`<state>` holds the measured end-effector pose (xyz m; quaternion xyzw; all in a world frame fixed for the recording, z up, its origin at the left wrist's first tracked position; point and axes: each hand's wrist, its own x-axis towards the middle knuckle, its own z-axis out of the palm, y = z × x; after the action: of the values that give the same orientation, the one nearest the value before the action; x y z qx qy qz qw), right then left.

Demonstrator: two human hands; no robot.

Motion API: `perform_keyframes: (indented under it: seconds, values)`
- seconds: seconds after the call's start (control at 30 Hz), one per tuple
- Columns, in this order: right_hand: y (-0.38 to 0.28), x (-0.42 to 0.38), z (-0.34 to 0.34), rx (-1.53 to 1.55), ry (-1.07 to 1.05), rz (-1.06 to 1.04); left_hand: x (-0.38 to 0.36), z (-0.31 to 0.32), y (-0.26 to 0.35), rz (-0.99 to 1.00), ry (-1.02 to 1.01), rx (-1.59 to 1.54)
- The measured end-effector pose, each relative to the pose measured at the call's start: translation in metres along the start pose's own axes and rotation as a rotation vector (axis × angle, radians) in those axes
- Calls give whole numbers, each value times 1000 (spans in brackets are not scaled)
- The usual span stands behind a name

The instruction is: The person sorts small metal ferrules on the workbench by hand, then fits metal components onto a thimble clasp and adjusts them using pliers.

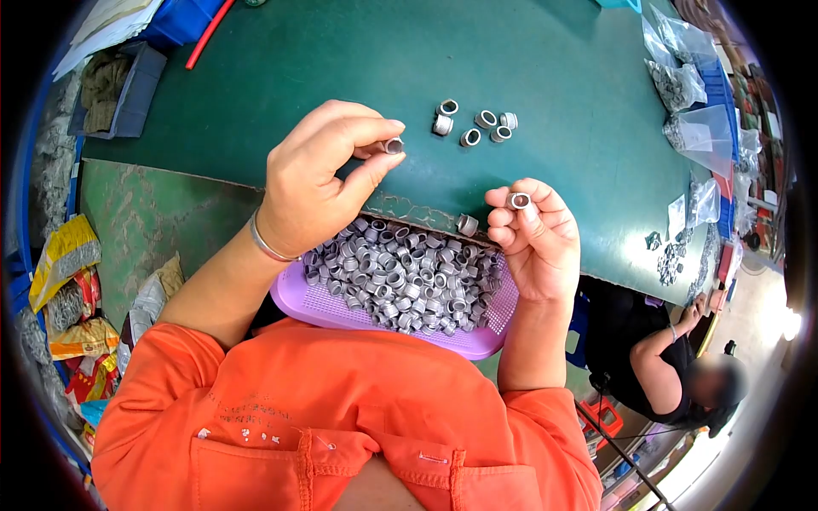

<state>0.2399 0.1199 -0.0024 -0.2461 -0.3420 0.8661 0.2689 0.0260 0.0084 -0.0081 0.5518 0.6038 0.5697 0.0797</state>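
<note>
Between the thumb and fingers of my left hand (319, 175) is a small grey metal ring (393, 146), held above the green table. My right hand (541, 234) pinches another metal ring (518, 201), its opening facing up. One ring (467, 225) lies at the table's front edge, just left of my right hand. Farther back, several rings (471, 137) sit in a loose group on the table. Below my hands, a purple perforated basket (298, 295) holds a heap of similar rings (400, 277).
The green table (341, 51) has a red rod (209, 36) and a grey bin (141, 89) at its left. Plastic bags of parts (703, 136) line the right side. Another person (656, 362) is at the lower right. Bags (68, 264) lie at the left.
</note>
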Motion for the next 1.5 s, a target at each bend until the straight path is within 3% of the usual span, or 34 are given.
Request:
perform_keyframes:
  seconds: [0.17, 0.2, 0.27, 0.4, 0.47, 0.57, 0.67, 0.73, 0.8, 0.87, 1.0, 1.13, 1.27, 1.4, 1.5]
  values:
    - [1, 0, 3, -54, -11, -29, 3, -1, 0, 136, -82, 13]
    - [2, 1, 8, -48, -17, -34, 3, 0, 7, 72, -134, -65]
    - [3, 1, 23, -276, 14, -123, 5, 10, 13, 197, -169, -114]
    - [6, 2, 45, -400, 22, -229, 11, 27, 12, 286, -116, -114]
    - [4, 0, 44, -427, 3, -208, 13, 23, 14, 212, -99, -160]
    - [0, -3, 37, -893, 52, -273, 9, 15, 13, 42, -82, -217]
    - [12, 1, 33, -940, 88, -246, 4, 17, 3, -199, -11, -298]
    - [13, 5, 37, -972, 119, -277, 5, 11, 5, -289, -141, -198]
    - [14, 6, 36, -962, 125, -294, 7, 10, 8, -103, -236, -67]
    - [13, 7, 31, -1158, 49, -383, 11, 17, 10, 90, -230, 52]
    - [12, 5, 32, -1119, 49, -368, 12, 32, 12, 162, -316, 51]
    - [8, 8, 25, -1133, 40, -446, 14, 24, 13, 48, -302, 9]
    - [-15, 18, 29, -1233, 91, -532, 15, 1, 20, -256, -174, -62]
    - [-21, 35, 32, -1368, 176, -642, 7, -3, 4, -289, -12, -158]
    - [-27, 46, 32, -1395, 12, -563, 4, 1, 0, -261, 13, -218]
